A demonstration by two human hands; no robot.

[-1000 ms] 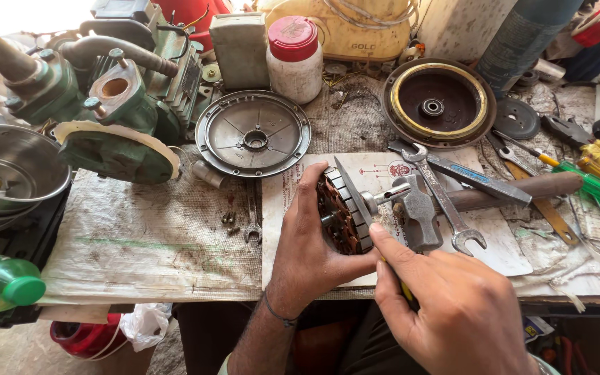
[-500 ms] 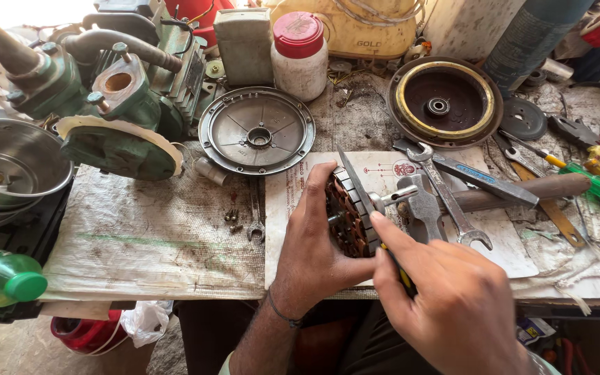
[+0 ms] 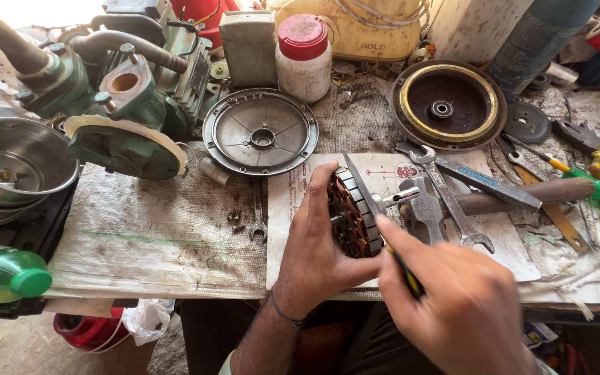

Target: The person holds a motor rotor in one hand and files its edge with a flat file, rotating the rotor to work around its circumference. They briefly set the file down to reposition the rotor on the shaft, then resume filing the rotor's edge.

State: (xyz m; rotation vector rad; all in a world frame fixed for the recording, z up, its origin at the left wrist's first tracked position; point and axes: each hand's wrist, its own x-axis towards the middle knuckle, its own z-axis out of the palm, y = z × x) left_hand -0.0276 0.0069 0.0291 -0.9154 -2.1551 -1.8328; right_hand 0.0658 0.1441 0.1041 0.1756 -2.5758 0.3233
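A round grey motor end cover (image 3: 262, 131) lies beside a green pump body (image 3: 130, 114); behind it stands a white jar with a red lid (image 3: 303, 57) — spanners (image 3: 453, 201), a wooden-handled hammer (image 3: 522, 198) and a green bottle (image 3: 5, 273) lie about.

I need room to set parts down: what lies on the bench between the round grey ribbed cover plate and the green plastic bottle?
In the head view, between cover plate and bottle, only bare stained sheet.
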